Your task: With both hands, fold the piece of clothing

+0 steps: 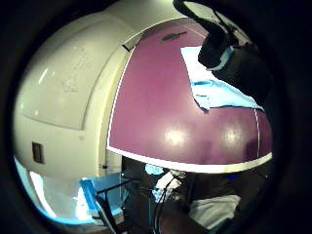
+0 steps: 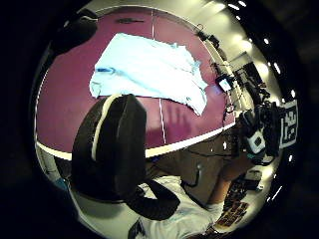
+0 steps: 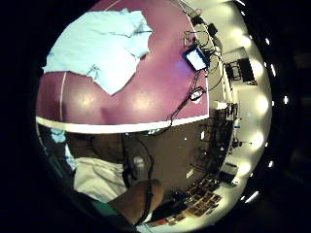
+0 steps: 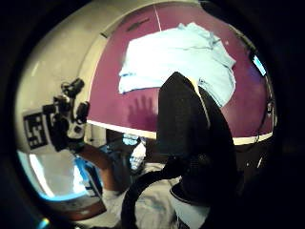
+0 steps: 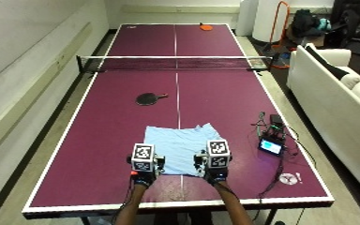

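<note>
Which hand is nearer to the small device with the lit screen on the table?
The right. The right hand is at the light blue garment's near right corner, on the same side as the device. The left hand is at the near left corner, with the garment between.

Lt blue garment (image 5: 181, 147) flat, rumpled, near table's front edge

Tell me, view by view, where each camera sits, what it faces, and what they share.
Outside view: above and behind the person, facing the purple table, light blue garment, left hand and right hand.
Left little-finger palm view: garment's corner, table, wall.
Left thumb palm view: garment, own thumb, right hand opposite.
Right little-finger palm view: garment, small screen, own forearm.
Right thumb palm view: garment, own thumb, left hand.
All share the garment.
</note>
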